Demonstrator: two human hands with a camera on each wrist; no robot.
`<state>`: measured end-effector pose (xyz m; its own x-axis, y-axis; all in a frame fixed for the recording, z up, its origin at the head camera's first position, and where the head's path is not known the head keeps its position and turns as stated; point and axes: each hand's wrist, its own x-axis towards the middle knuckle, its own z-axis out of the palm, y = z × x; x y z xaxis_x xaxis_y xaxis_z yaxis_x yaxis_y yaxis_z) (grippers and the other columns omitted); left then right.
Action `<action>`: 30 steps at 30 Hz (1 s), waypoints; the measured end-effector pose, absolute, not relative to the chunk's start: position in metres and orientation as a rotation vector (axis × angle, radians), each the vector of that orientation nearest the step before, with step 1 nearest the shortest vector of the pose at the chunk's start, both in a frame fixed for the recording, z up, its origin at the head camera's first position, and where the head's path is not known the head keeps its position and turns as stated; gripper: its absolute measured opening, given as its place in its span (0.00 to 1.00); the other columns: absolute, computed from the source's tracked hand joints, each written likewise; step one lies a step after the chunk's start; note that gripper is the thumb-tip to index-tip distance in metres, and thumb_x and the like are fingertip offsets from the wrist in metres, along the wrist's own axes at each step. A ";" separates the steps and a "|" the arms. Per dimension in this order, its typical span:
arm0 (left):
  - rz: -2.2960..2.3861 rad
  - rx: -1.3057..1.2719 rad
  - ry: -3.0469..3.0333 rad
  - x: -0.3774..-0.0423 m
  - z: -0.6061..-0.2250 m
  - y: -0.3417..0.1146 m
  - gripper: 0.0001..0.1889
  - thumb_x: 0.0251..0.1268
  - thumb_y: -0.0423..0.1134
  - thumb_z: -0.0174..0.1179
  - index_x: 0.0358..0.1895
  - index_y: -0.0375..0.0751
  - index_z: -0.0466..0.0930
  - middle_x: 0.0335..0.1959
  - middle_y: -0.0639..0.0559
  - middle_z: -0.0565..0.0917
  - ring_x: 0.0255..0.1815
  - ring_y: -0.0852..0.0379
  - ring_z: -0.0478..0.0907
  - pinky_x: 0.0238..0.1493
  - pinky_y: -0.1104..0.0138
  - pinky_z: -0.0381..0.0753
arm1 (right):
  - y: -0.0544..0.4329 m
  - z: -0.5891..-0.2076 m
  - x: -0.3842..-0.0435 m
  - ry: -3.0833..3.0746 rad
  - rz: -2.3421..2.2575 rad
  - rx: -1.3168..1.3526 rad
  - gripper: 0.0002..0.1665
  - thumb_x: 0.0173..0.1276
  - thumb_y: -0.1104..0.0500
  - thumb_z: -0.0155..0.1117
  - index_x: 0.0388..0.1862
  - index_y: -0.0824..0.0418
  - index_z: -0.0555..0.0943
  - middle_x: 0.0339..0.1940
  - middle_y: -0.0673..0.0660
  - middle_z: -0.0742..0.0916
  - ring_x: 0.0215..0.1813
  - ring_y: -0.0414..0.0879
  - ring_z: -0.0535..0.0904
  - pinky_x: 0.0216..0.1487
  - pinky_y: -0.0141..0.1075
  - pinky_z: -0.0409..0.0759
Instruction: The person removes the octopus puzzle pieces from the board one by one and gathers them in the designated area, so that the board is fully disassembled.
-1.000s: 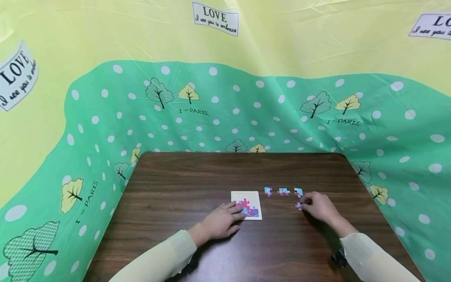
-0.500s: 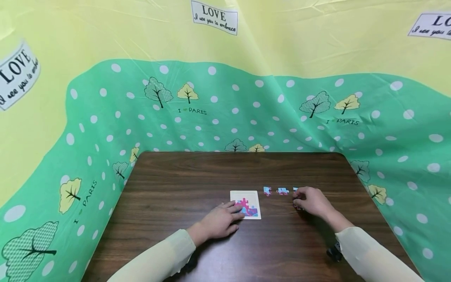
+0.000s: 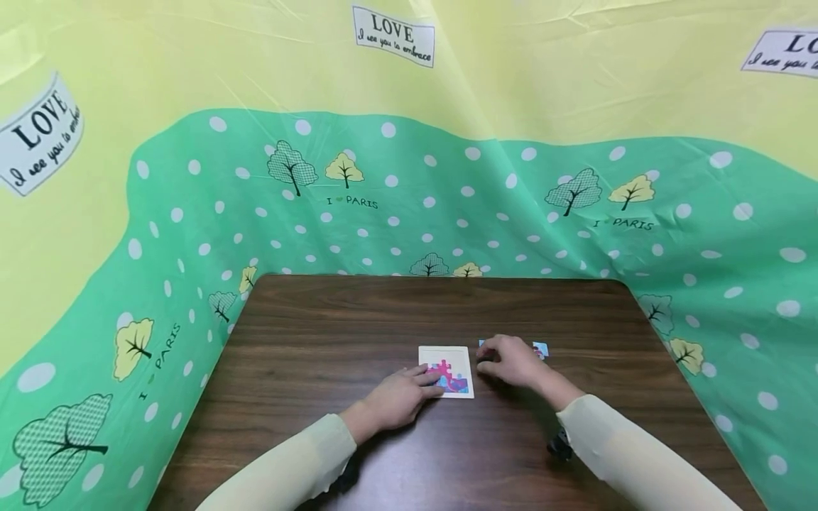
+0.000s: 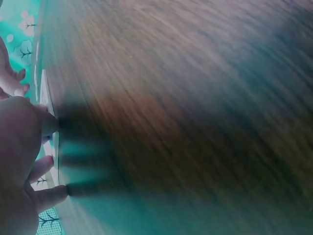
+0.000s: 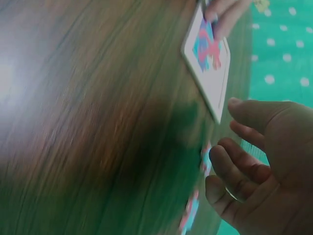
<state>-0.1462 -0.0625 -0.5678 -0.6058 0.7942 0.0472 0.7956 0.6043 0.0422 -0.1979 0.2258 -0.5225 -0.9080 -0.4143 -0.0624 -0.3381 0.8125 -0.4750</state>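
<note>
A small white-framed jigsaw puzzle board (image 3: 464, 355) lies on the table, its lower part filled with pink, blue and purple pieces. My left hand (image 3: 404, 397) rests with spread fingers on its left side, covering part of the picture. Just right of the board, my right hand (image 3: 514, 362) hovers low with loosely bent fingers. No piece shows between its thumb and fingers in the right wrist view. A blue piece (image 3: 481, 342) peeks out by its fingertips. Another loose puzzle piece (image 3: 542, 348) lies behind the hand, to the right. The other loose pieces are hidden in the head view.
The brown wooden table (image 3: 319, 319) extends around the board. Green and yellow printed cloth (image 3: 383, 199) hangs behind and beside it. Blurred loose pieces (image 5: 190, 213) lie below the right hand in the right wrist view.
My right hand has moved left from the rightmost loose pieces to beside the board, over the leftmost loose piece. My left hand has stayed on the board.
</note>
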 end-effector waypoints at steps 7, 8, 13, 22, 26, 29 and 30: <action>-0.057 -1.355 -2.766 -0.145 -0.571 -0.064 0.20 0.78 0.44 0.55 0.68 0.62 0.79 0.75 0.55 0.73 0.75 0.46 0.71 0.71 0.45 0.73 | 0.189 -0.528 -0.192 2.764 -0.692 -0.640 0.12 0.65 0.55 0.76 0.46 0.56 0.88 0.39 0.50 0.87 0.40 0.44 0.80 0.45 0.43 0.83; -0.050 -1.353 -2.756 -0.145 -0.572 -0.065 0.20 0.78 0.44 0.55 0.68 0.62 0.80 0.75 0.54 0.74 0.75 0.46 0.71 0.71 0.45 0.73 | 0.185 -0.530 -0.191 2.762 -0.684 -0.647 0.12 0.65 0.54 0.76 0.46 0.56 0.88 0.40 0.50 0.87 0.40 0.44 0.80 0.45 0.43 0.83; -0.043 -1.334 -2.714 -0.141 -0.571 -0.067 0.19 0.76 0.46 0.57 0.67 0.60 0.81 0.73 0.52 0.76 0.73 0.47 0.73 0.70 0.47 0.74 | 0.172 -0.535 -0.192 2.765 -0.631 -0.651 0.13 0.64 0.51 0.76 0.47 0.52 0.88 0.41 0.48 0.87 0.41 0.42 0.81 0.47 0.44 0.82; -0.063 -1.278 -2.714 -0.136 -0.571 -0.073 0.19 0.74 0.49 0.59 0.64 0.57 0.82 0.71 0.51 0.78 0.70 0.48 0.76 0.69 0.46 0.75 | 0.162 -0.539 -0.194 2.793 -0.594 -0.719 0.19 0.60 0.50 0.79 0.49 0.55 0.88 0.40 0.49 0.87 0.43 0.43 0.82 0.49 0.44 0.83; -0.067 -1.263 -2.750 -0.134 -0.570 -0.075 0.21 0.74 0.52 0.58 0.66 0.56 0.81 0.71 0.50 0.77 0.71 0.48 0.75 0.70 0.47 0.74 | 0.158 -0.538 -0.194 2.793 -0.578 -0.697 0.21 0.59 0.49 0.80 0.50 0.55 0.88 0.39 0.49 0.86 0.41 0.42 0.79 0.47 0.44 0.82; -0.070 -1.268 -2.782 -0.134 -0.569 -0.076 0.23 0.75 0.54 0.57 0.68 0.55 0.80 0.73 0.50 0.76 0.73 0.48 0.73 0.71 0.47 0.73 | 0.156 -0.538 -0.195 2.793 -0.567 -0.698 0.22 0.58 0.49 0.80 0.50 0.55 0.88 0.39 0.49 0.85 0.39 0.42 0.77 0.44 0.43 0.81; -0.078 -1.271 -2.794 -0.134 -0.569 -0.076 0.23 0.75 0.54 0.57 0.68 0.55 0.79 0.73 0.50 0.75 0.73 0.48 0.73 0.72 0.48 0.72 | 0.155 -0.538 -0.195 2.796 -0.559 -0.703 0.22 0.58 0.49 0.81 0.49 0.54 0.88 0.39 0.49 0.85 0.38 0.41 0.76 0.43 0.42 0.80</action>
<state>-0.1337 -0.0761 -0.5687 -0.6551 0.7507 0.0858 0.7543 0.6563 0.0165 -0.1955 0.1553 -0.5379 -0.8656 -0.4898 -0.1037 -0.4124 0.8150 -0.4072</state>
